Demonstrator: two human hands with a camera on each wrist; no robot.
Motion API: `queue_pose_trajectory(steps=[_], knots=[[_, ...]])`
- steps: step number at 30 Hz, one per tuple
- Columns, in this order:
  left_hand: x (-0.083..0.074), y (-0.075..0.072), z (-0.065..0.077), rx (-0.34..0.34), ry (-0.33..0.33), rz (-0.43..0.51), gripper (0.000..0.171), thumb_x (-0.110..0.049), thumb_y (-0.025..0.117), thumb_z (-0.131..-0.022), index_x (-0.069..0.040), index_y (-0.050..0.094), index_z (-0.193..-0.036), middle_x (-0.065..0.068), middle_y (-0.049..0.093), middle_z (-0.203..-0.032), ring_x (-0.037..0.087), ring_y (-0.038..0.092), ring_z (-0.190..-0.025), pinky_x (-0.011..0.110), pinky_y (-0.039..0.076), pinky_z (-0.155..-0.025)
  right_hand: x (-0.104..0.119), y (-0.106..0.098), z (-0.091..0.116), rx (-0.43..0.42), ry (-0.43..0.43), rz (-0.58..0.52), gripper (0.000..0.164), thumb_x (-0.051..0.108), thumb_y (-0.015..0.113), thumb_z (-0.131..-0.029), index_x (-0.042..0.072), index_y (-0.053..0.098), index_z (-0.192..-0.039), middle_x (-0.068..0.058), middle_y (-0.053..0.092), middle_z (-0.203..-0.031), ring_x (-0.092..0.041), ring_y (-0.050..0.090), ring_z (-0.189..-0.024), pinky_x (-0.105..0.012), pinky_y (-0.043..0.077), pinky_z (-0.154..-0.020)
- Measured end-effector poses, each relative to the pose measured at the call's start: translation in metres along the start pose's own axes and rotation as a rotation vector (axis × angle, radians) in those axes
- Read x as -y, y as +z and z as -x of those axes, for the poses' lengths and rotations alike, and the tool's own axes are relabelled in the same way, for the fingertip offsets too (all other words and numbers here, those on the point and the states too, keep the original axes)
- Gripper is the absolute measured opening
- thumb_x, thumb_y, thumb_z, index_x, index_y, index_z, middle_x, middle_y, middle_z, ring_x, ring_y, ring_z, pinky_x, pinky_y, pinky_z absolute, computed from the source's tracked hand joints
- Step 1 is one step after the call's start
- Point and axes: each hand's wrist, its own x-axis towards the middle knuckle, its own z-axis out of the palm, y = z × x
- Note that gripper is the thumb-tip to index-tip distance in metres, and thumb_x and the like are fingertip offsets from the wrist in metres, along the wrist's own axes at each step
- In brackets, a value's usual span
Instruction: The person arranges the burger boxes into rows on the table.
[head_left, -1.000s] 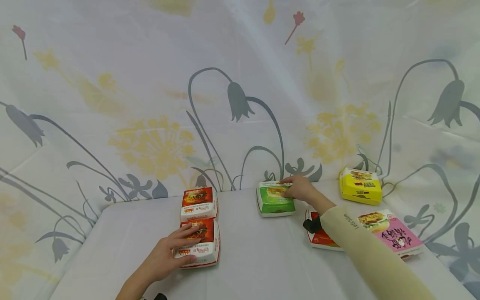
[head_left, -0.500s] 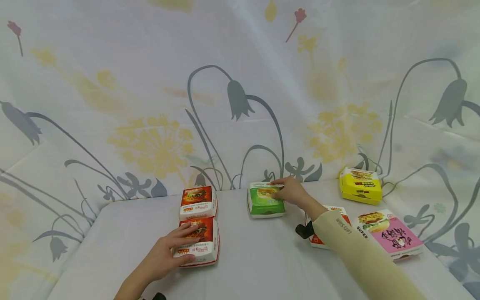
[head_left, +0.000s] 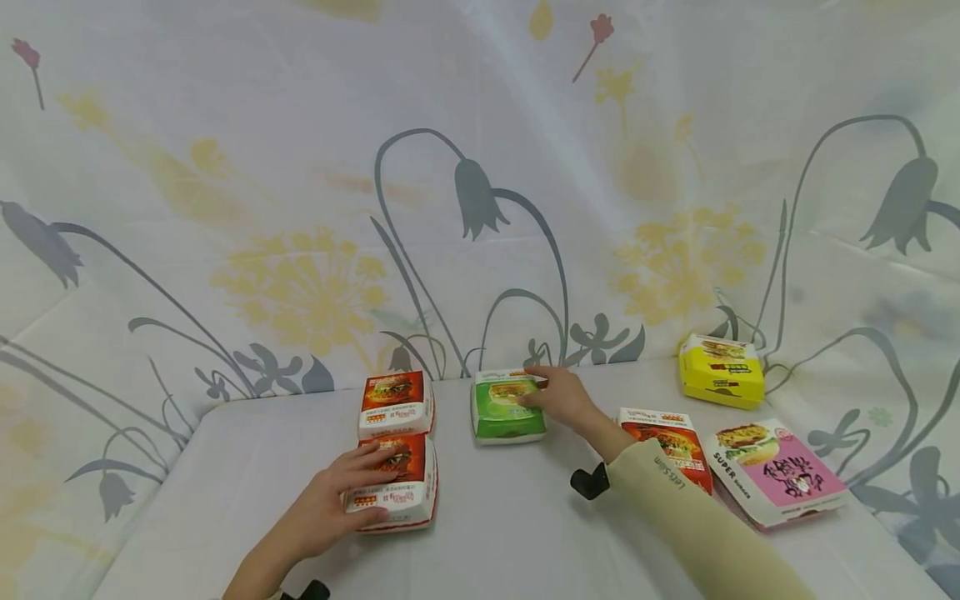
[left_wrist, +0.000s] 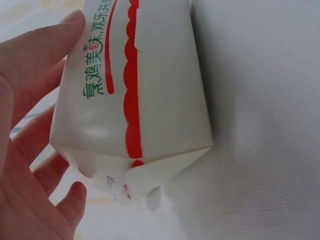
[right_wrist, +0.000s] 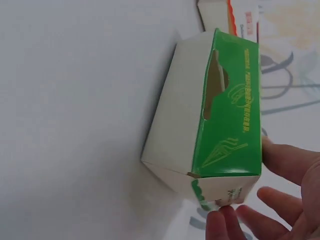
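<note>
My left hand (head_left: 330, 508) rests with fingers spread on the nearer red-and-white burger box (head_left: 416, 493). In the left wrist view, the thumb is at the upper edge of that box (left_wrist: 165, 80), and the other fingers are by its left end. A matching burger box (head_left: 393, 402) stands right behind it. To the right, my right hand (head_left: 562, 402) touches a green-and-white burger box (head_left: 495, 423) at its right side. The right wrist view shows fingertips at the end of this green box (right_wrist: 232, 162), with the thumb along its top. A slot gapes in its front.
On the right of the white table (head_left: 517, 542) lie another red burger box (head_left: 660, 429), a pink burger box (head_left: 798, 479) and, at the back, a yellow burger box (head_left: 722, 383). A flower-printed sheet (head_left: 315, 167) hangs behind the table. My right sleeve (head_left: 697, 525) partly covers the red box.
The green burger box has slid left along the table with my right hand, toward the stacked-in-line red boxes. More of the red box at right shows. My left hand stays put.
</note>
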Motion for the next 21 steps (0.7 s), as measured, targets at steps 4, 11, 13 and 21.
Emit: queue_pose_trajectory(steps=[4,11,13,21], knots=[[-0.004,-0.006,-0.003,-0.017,0.042,0.001,0.048,-0.041,0.08,-0.082,-0.023,0.072,-0.126,-0.002,0.054,-0.145,0.035,0.04,-0.138,0.065,0.039,-0.1,0.0,0.007,0.001,0.007,0.015,-0.012,0.061,0.021,0.077,-0.088,0.001,0.055,-0.141,-0.022,0.059,-0.133,-0.036,0.057,-0.122,-0.048,0.048,-0.098],[-0.015,-0.02,-0.027,-0.012,0.03,0.085,0.042,-0.031,0.075,-0.09,-0.02,0.068,-0.13,-0.003,0.059,-0.139,0.032,0.048,-0.133,0.065,0.041,-0.099,-0.001,0.013,0.002,0.0,0.016,-0.004,0.06,0.024,0.075,-0.09,0.001,0.054,-0.141,-0.022,0.061,-0.132,-0.036,0.057,-0.123,-0.047,0.049,-0.098],[-0.022,-0.023,-0.04,0.002,0.025,0.12,0.04,-0.032,0.073,-0.092,-0.021,0.068,-0.13,-0.003,0.061,-0.136,0.031,0.051,-0.131,0.064,0.041,-0.1,-0.001,0.013,0.002,-0.004,0.016,-0.005,0.06,0.024,0.074,-0.09,0.002,0.054,-0.142,-0.021,0.06,-0.133,-0.036,0.056,-0.124,-0.047,0.049,-0.098],[-0.036,-0.024,-0.093,0.011,-0.05,0.235,0.034,-0.027,0.07,-0.095,-0.022,0.069,-0.128,0.001,0.064,-0.13,0.026,0.057,-0.124,0.054,0.047,-0.1,-0.001,0.016,0.003,-0.018,0.03,-0.017,0.06,0.024,0.075,-0.09,0.003,0.054,-0.142,-0.022,0.059,-0.134,-0.036,0.055,-0.124,-0.048,0.049,-0.098]])
